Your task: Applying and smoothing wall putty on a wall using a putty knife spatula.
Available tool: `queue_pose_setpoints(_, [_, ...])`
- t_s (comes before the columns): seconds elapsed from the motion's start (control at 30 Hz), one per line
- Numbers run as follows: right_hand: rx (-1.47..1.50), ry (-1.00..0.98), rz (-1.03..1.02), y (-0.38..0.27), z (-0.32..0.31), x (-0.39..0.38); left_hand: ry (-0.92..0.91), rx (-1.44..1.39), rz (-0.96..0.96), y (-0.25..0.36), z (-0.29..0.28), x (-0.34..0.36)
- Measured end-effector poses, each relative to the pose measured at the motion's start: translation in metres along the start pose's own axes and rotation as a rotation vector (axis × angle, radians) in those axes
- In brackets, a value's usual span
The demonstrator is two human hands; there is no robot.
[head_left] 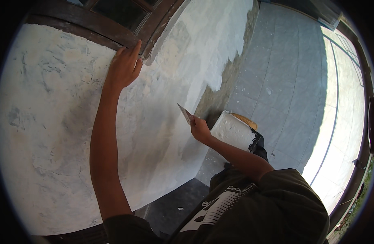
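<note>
Wall (53, 122) at left and middle. Window (85, 26) at upper left, left hand (124, 70) at its bottom corner. Scraper (183, 112) in right hand (200, 130), near middle. Floor (284, 81) at right; tub (232, 131) on it, right of scraper.

Clear passage: along wall (162, 97), between left hand (125, 70) and right hand (200, 130) with scraper (184, 113). Obstructions: window frame (95, 31) at left fingertips; white container (232, 131) right of right hand. Beyond container: free room over floor (286, 93).
</note>
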State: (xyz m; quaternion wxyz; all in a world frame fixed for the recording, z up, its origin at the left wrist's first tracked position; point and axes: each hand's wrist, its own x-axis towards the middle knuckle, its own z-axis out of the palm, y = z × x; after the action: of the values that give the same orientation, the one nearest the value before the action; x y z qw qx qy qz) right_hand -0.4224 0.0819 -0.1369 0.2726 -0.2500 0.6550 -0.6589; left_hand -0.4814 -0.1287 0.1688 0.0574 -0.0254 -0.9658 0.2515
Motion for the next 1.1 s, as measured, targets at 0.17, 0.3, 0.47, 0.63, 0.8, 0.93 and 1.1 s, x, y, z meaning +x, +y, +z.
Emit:
queue_pose_setpoints(0.17, [0.037, 0.249, -0.106, -0.029, -0.022, 0.084, -0.037, 0.019, -0.016, 0.003, 0.006, 0.0])
queue_pose_setpoints(0.3, [0.045, 0.419, -0.191, -0.072, -0.04, 0.159, -0.015, 0.061, -0.009, 0.001, 0.011, -0.004])
queue_pose_setpoints(0.47, [0.063, 0.596, -0.407, -0.086, -0.061, 0.247, 0.014, 0.147, 0.0, 0.006, 0.016, 0.001])
queue_pose_setpoints(0.63, [0.034, 0.544, -0.575, -0.072, -0.044, 0.247, 0.024, 0.14, -0.004, 0.009, 0.014, 0.006])
queue_pose_setpoints(0.8, [0.096, 0.227, -0.632, -0.053, 0.014, 0.138, -0.015, 0.132, -0.034, 0.005, 0.015, 0.0])
queue_pose_setpoints(0.93, [0.341, -0.099, -0.285, -0.04, 0.008, 0.086, -0.03, 0.135, -0.044, 0.006, 0.015, -0.002])
queue_pose_setpoints(1.1, [0.26, 0.337, -0.204, -0.093, -0.021, 0.154, -0.039, 0.13, -0.054, 0.006, 0.015, -0.002])
